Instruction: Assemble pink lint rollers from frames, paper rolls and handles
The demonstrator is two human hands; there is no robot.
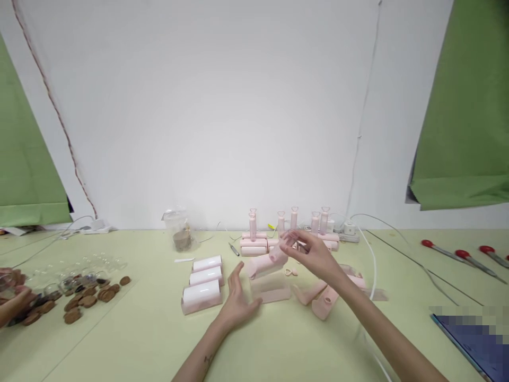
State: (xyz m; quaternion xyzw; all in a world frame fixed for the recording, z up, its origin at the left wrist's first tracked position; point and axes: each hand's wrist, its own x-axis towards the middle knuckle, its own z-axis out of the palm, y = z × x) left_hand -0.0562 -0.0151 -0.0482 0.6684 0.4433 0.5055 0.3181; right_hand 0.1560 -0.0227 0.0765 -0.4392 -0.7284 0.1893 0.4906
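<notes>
My right hand (312, 254) is closed in a pinch on a pink plastic part, a cylindrical body (267, 265) with a narrower translucent tube (278, 253) slanting up from it. The part hangs tilted above the table. To its left my left hand (238, 302) is open, thumb and fingers apart, holding nothing. Between the hands, under the raised part, lies a blurred translucent pink trough-like piece (271, 292). More pink parts (328, 300) rest below my right forearm. A small pink heart-shaped ring piece (290, 272) lies close to my right hand.
Three white-topped pink pieces (202, 291) sit at left. Behind stand several pink tubes with heart-shaped handles (294, 217) among pink cylinders (253, 246). A white cable (373, 260) crosses at right, near red-handled tools (445, 249). Another person's hand (18, 302) is beside brown discs (89, 300).
</notes>
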